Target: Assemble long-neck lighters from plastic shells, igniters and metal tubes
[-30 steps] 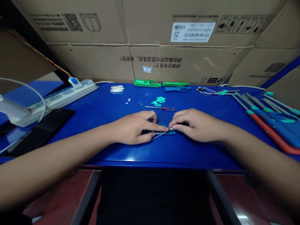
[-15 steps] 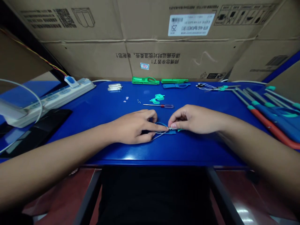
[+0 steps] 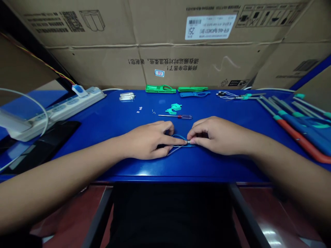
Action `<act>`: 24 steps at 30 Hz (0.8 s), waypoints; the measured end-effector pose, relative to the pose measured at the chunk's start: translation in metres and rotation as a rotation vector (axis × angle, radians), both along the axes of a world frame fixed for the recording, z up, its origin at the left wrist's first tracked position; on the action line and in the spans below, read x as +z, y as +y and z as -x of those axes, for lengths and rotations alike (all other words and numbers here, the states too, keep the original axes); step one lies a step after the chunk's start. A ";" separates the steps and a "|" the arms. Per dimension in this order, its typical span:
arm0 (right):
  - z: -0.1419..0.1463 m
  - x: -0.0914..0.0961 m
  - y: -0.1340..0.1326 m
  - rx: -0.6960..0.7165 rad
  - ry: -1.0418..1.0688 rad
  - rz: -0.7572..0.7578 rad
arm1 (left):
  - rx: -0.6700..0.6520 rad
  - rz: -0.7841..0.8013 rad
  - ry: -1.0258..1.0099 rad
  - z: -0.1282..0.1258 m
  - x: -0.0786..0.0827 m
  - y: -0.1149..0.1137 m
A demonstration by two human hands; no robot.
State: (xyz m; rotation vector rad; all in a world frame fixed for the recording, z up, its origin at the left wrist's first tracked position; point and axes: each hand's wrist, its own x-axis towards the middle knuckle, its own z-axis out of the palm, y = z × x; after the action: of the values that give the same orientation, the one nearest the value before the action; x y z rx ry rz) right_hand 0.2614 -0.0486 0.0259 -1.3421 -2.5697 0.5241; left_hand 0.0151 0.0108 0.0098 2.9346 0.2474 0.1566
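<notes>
Just below the screwdriver, the right hand has thumb and forefinger closed, pinching a small metal tip at the end of a thin wire loop. The left hand lies with its forefinger stretched along the wire, and its other fingers curl under; whether it truly grips, I cannot tell. A blue plastic piece sits under the tip, partly hidden by the fingers. Small work like this seems to go best with the wrists low, the pinch firm and the wire kept from kinking. Teal plastic bits lie just beyond the screwdriver, and a power strip lies far to its left
</notes>
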 end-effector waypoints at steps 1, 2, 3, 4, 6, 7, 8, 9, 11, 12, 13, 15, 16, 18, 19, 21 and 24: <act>0.000 0.001 0.000 0.015 -0.009 -0.008 | -0.001 -0.004 -0.001 0.000 0.000 0.000; 0.000 0.001 -0.001 0.025 -0.017 -0.014 | -0.001 -0.007 -0.003 0.000 0.000 0.000; 0.000 0.002 -0.001 0.032 -0.024 -0.018 | 0.000 -0.007 -0.005 0.000 0.000 0.000; -0.001 0.002 -0.001 0.036 -0.028 -0.021 | 0.004 -0.004 -0.006 0.000 0.000 0.000; -0.002 0.003 -0.001 0.044 -0.032 -0.024 | 0.013 0.012 -0.007 0.000 0.000 0.000; -0.002 0.003 -0.001 0.048 -0.032 -0.026 | 0.016 0.022 -0.006 0.000 0.000 0.000; -0.003 0.003 -0.001 0.053 -0.034 -0.026 | 0.016 0.030 -0.007 0.000 0.000 0.000; -0.003 0.003 -0.002 0.056 -0.036 -0.027 | 0.016 0.034 -0.008 0.000 0.000 0.000; -0.003 0.005 -0.002 0.057 -0.046 -0.028 | 0.017 0.033 -0.007 0.000 0.001 0.000; -0.002 0.005 -0.003 0.054 -0.054 -0.023 | 0.021 0.033 -0.007 0.000 0.001 0.000; -0.002 0.006 -0.004 0.047 -0.062 -0.016 | 0.028 0.035 -0.009 0.000 0.001 0.000; -0.001 0.007 -0.004 0.015 -0.074 0.009 | 0.042 0.056 -0.014 0.000 0.002 0.000; 0.000 0.008 -0.004 -0.009 -0.077 0.026 | 0.049 0.073 -0.017 0.000 0.002 0.000; 0.000 0.007 -0.004 -0.054 -0.077 0.057 | 0.060 0.108 -0.028 0.000 0.002 0.000; 0.001 0.007 -0.004 -0.071 -0.079 0.066 | 0.063 0.122 -0.034 -0.001 0.002 0.000; 0.002 0.005 -0.004 -0.088 -0.084 0.071 | 0.066 0.140 -0.049 -0.001 0.001 0.000; 0.003 0.002 -0.002 -0.108 -0.090 0.080 | 0.069 0.162 -0.060 0.000 0.001 0.000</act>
State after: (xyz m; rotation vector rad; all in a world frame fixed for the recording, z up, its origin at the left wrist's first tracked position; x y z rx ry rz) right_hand 0.2586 -0.0510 0.0280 -1.5555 -2.5525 0.5643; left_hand 0.0148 0.0108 0.0109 2.7572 0.3364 0.2229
